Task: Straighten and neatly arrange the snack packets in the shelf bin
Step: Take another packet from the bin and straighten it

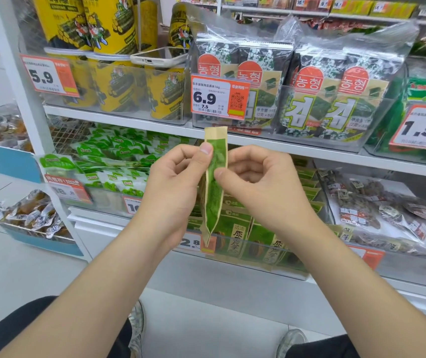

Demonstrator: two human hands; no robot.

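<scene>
A narrow green and tan snack packet (215, 187) stands upright and edge-on between my hands, in front of the shelves. My left hand (174, 187) grips its left side, thumb pressed near the packet's top. My right hand (255, 182) pinches its right edge with thumb and curled fingers. Behind and below the packet stands a clear shelf bin (271, 266) with several matching green packets (237, 233) upright in rows.
Seaweed packs (317, 99) fill a clear bin on the shelf above, next to yellow cans (108, 81) with a phone (156, 56) lying on them. Green packets (113, 161) lie to the left, brown snack bags (377, 210) to the right. My shoes show below.
</scene>
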